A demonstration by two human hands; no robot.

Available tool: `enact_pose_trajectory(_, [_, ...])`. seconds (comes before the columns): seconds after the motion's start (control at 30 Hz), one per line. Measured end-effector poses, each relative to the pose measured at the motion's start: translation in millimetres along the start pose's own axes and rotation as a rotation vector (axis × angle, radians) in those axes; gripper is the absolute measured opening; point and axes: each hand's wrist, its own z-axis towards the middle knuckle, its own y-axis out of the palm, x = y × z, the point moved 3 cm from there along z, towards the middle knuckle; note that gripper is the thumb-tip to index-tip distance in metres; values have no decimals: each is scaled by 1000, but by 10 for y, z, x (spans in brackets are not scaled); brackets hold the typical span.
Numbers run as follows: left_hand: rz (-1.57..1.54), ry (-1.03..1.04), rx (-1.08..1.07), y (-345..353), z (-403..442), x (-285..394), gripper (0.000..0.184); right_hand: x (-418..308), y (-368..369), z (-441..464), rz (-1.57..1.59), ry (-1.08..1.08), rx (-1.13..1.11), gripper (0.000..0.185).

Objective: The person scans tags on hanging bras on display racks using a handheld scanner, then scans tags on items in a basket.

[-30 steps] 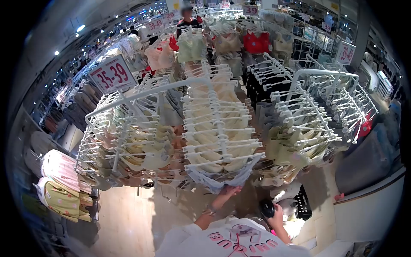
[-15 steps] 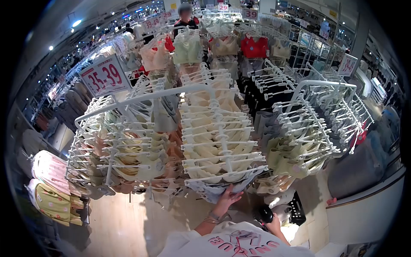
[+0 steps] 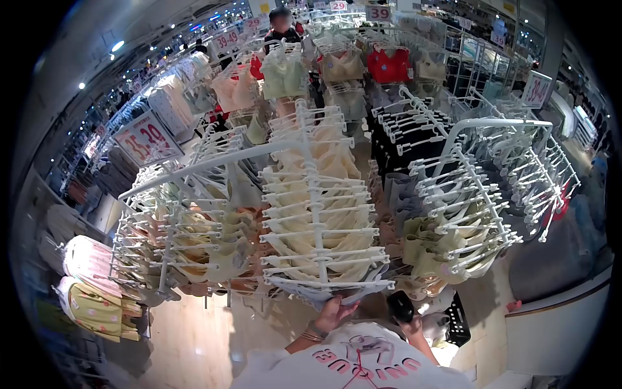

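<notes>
At the front end of the middle rail hangs a pale blue-grey bra [image 3: 311,292], clipped to a white hanger. My left hand [image 3: 334,314] is at its lower edge, fingers curled around the fabric; part of the grip is hidden. Behind it, cream bras [image 3: 295,249] hang in a dense row on white hangers. My right hand [image 3: 412,324] grips a black handheld scanner [image 3: 400,306], held just right of the bra with its rounded head pointing toward the rack.
A black basket [image 3: 459,321] with pale items stands on the floor at right. White rails [image 3: 214,160] carry more bras on both sides. Folded pink and yellow garments [image 3: 97,308] hang at left. A price sign [image 3: 149,137] rises above the left rail. Farther back stands a person [image 3: 282,32].
My left hand has moved lower and its spread fingers have closed at the bra's edge. My right hand has raised the scanner slightly, toward the rack. The view has shifted a little.
</notes>
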Motion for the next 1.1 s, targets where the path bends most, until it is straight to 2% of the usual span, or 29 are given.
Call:
enact_pose_trajectory(0.13, [-54, -6, 24, -45, 96, -55, 36, 142, -6, 108, -9, 98, 5, 40])
enact_pose_trajectory(0.23, [-102, 20, 25, -170, 154, -127, 34, 114, 97, 238, 188, 132, -17, 35])
enact_pose_trajectory(0.33, [-19, 55, 51, -194, 168, -145, 32, -168, 144, 345, 250, 152, -72, 31])
enact_pose_trajectory(0.43, [20, 56, 42, -229, 177, -159, 32, -274, 142, 407, 127, 148, -154, 32])
enact_pose_trajectory(0.53, [38, 75, 25, -199, 156, -152, 34, 66, 269, 414, 153, 101, -124, 32])
enact_pose_trajectory(0.63, [-31, 33, 63, 95, -8, -22, 36, 46, 267, 451, 133, 142, -114, 30])
enact_pose_trajectory(0.73, [-180, 75, -94, 80, -30, -45, 41, 35, 267, 485, 114, 246, -177, 29])
enact_pose_trajectory(0.83, [-175, 108, -127, 26, 27, -82, 43, -72, 249, 536, 86, 140, -153, 30])
enact_pose_trajectory(1.1, [-185, 116, -61, -9, 64, -100, 43, 90, 348, 600, 70, 58, -158, 33])
